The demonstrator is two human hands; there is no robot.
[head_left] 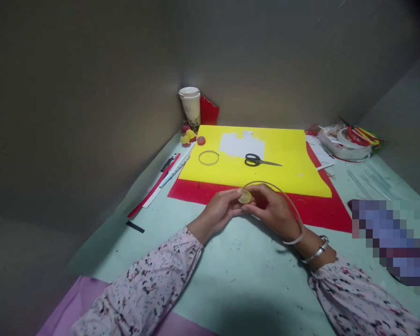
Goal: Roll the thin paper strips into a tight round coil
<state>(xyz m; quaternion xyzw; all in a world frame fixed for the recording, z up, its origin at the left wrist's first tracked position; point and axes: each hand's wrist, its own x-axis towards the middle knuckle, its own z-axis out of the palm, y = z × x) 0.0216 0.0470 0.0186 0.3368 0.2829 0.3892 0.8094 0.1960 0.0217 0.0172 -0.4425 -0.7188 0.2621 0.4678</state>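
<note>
A small round yellow piece with a ridged edge is held between both hands near the middle of the view. My left hand pinches it from the left, thumb on top. My right hand closes its fingertips at the piece's right side. From the piece a thin pale notched strip arcs over the back of my right hand and ends by the wrist, near a silver bracelet. Just beyond the hands lies a yellow sheet on top of a red sheet.
On the yellow sheet are black scissors, white paper, a coiled strip and a pink disc. A cup stands back left. Back right sits a pile of rings and strips. Narrow strips lie left; a blurred object lies right.
</note>
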